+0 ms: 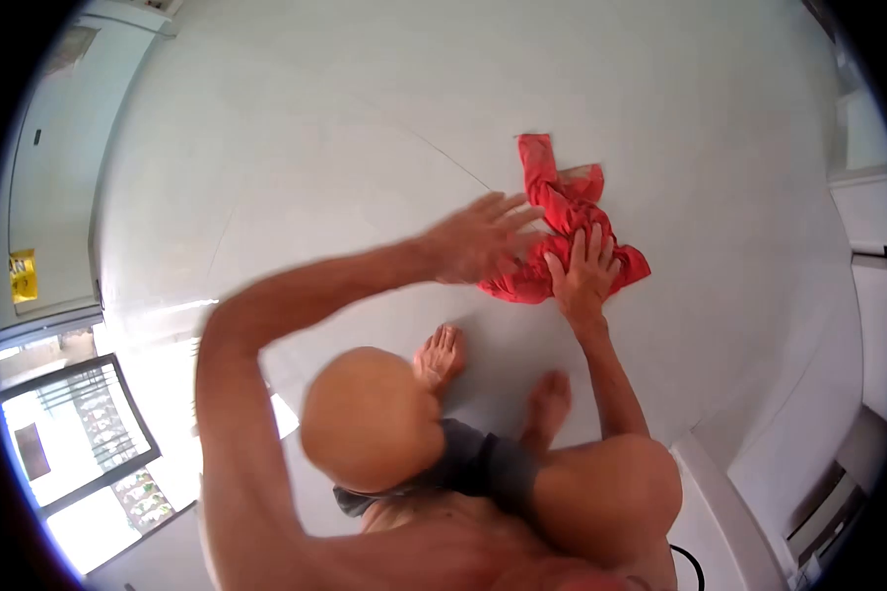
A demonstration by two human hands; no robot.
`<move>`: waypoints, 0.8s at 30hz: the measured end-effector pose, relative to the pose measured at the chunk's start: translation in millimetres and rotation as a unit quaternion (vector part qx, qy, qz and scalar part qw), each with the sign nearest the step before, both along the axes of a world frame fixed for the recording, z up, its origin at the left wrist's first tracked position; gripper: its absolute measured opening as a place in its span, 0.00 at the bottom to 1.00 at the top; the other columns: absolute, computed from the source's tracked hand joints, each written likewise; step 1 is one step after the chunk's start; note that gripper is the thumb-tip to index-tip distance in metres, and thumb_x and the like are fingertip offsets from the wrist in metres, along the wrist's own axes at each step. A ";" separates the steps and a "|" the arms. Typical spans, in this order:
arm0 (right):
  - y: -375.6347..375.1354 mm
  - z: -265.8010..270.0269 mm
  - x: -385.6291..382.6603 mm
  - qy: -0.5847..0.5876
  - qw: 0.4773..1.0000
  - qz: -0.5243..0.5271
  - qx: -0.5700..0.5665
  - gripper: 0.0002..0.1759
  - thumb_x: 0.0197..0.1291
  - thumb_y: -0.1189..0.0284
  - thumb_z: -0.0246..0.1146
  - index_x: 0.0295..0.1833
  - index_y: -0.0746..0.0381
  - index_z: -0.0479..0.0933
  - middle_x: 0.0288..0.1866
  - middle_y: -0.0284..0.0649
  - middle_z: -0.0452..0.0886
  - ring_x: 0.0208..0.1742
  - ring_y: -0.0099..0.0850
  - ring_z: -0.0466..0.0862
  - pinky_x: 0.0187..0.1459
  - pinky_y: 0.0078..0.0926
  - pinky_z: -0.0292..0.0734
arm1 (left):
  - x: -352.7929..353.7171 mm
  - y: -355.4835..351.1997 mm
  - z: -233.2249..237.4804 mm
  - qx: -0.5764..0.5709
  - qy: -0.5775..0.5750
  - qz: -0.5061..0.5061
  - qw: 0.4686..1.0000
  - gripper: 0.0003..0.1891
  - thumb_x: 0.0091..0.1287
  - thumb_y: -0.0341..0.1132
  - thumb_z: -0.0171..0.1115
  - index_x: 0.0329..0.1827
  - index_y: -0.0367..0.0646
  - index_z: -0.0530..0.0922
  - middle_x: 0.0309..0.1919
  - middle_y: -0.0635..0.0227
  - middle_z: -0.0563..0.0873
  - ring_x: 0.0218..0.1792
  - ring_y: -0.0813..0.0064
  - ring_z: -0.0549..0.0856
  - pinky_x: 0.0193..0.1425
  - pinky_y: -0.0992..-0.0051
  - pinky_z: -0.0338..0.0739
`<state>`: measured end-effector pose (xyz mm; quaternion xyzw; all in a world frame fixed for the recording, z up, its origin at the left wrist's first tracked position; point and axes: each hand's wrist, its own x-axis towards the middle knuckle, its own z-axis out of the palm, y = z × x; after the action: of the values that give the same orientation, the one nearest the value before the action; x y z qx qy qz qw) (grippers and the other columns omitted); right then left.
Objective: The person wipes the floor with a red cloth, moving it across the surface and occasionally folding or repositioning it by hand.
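Observation:
A crumpled red cloth (pixel 554 202) lies on the pale floor ahead of my feet, with one narrow strip stretching away from me. My right hand (pixel 583 273) rests flat on its near right part, fingers spread. Over the cloth's left edge is my left hand (pixel 483 239), its fingers apart and slightly blurred, holding nothing. Whether the left fingertips touch the cloth cannot be made out.
My bare feet (pixel 440 357) and bent knees are below the cloth. A bright window (pixel 79 433) is at the lower left, a yellow label (pixel 23 276) on a white surface above it. White furniture (pixel 865 212) lines the right side. A black cable (pixel 695 559) curves at the bottom right.

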<state>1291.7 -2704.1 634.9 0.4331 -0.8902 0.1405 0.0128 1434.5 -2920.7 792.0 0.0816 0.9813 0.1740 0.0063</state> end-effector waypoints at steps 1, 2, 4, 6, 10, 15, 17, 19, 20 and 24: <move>2.1 14.2 -3.0 -0.017 1.000 0.017 0.010 0.42 0.74 0.44 0.65 0.80 0.64 0.72 0.86 0.57 0.65 0.82 0.65 0.68 0.73 0.76 0.64 | -4.6 14.2 -30.4 0.018 -0.005 0.034 0.999 0.40 0.72 0.55 0.71 0.84 0.52 0.69 0.87 0.51 0.61 0.85 0.40 0.61 0.87 0.39 0.57; 8.3 23.5 -7.2 -0.054 0.998 0.039 0.002 0.42 0.74 0.47 0.66 0.81 0.65 0.70 0.86 0.58 0.65 0.82 0.63 0.68 0.74 0.73 0.65 | -8.6 30.2 -62.8 0.070 0.047 0.058 0.995 0.45 0.68 0.59 0.73 0.85 0.53 0.68 0.88 0.51 0.60 0.86 0.38 0.60 0.86 0.35 0.56; 21.9 33.4 -24.5 -0.127 0.988 0.087 -0.004 0.41 0.75 0.53 0.67 0.82 0.66 0.68 0.87 0.58 0.63 0.84 0.61 0.67 0.77 0.66 0.66 | -25.8 59.0 -106.1 0.124 0.103 0.063 0.985 0.49 0.64 0.59 0.77 0.86 0.54 0.67 0.88 0.51 0.59 0.86 0.35 0.56 0.86 0.32 0.53; 35.1 34.0 -34.1 -0.168 0.983 0.076 -0.010 0.40 0.75 0.58 0.67 0.84 0.67 0.65 0.88 0.59 0.62 0.85 0.59 0.66 0.78 0.59 0.67 | -43.6 75.5 -130.4 0.145 0.116 0.079 0.979 0.48 0.62 0.59 0.78 0.85 0.54 0.69 0.88 0.50 0.60 0.87 0.34 0.54 0.86 0.32 0.51; 34.2 76.4 -54.1 -0.252 0.960 0.080 0.094 0.42 0.76 0.63 0.65 0.87 0.68 0.58 0.88 0.61 0.60 0.86 0.58 0.66 0.80 0.51 0.69 | -71.0 87.1 -142.7 0.150 0.119 0.126 0.973 0.46 0.62 0.58 0.79 0.83 0.54 0.71 0.83 0.49 0.67 0.86 0.36 0.57 0.86 0.32 0.52; 5.1 148.2 -110.1 -0.183 0.868 0.216 0.408 0.42 0.75 0.61 0.67 0.86 0.64 0.58 0.81 0.66 0.69 0.72 0.63 0.80 0.71 0.54 0.77 | -75.0 89.4 -153.4 0.094 0.167 0.130 0.973 0.37 0.64 0.53 0.76 0.75 0.51 0.78 0.70 0.53 0.79 0.77 0.47 0.70 0.80 0.41 0.63; -33.1 176.8 -103.3 -0.201 0.856 0.150 0.453 0.41 0.75 0.61 0.66 0.86 0.62 0.59 0.78 0.66 0.71 0.69 0.63 0.81 0.69 0.55 0.78 | -77.1 89.0 -162.9 0.090 0.205 0.131 0.966 0.32 0.65 0.50 0.75 0.70 0.50 0.81 0.64 0.57 0.81 0.70 0.54 0.75 0.76 0.48 0.67; -46.4 165.1 -92.6 -0.210 0.861 0.116 0.449 0.40 0.76 0.61 0.65 0.86 0.61 0.59 0.76 0.65 0.73 0.67 0.63 0.82 0.67 0.56 0.79 | -76.1 88.4 -169.9 0.108 0.198 0.139 0.964 0.27 0.65 0.46 0.74 0.66 0.50 0.82 0.59 0.60 0.81 0.66 0.58 0.76 0.74 0.53 0.69; -41.7 130.7 -86.4 -0.210 0.873 0.114 0.426 0.41 0.76 0.60 0.65 0.87 0.60 0.58 0.75 0.65 0.74 0.67 0.63 0.82 0.66 0.56 0.79 | -76.0 86.2 -171.6 0.116 0.195 0.141 0.963 0.25 0.64 0.44 0.74 0.65 0.50 0.82 0.57 0.62 0.81 0.63 0.61 0.76 0.72 0.55 0.70; -21.4 62.5 -42.4 -0.208 0.946 0.092 0.230 0.41 0.77 0.60 0.63 0.88 0.58 0.56 0.75 0.64 0.73 0.68 0.63 0.81 0.64 0.57 0.79 | -49.6 61.0 -170.7 0.126 0.149 0.154 0.969 0.24 0.64 0.40 0.74 0.64 0.50 0.82 0.57 0.63 0.80 0.64 0.59 0.76 0.74 0.54 0.69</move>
<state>1249.3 -2725.5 697.4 0.4653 -0.8376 0.0197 -0.2853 1384.9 -2859.7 621.3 -0.0450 0.9421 0.2812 -0.1773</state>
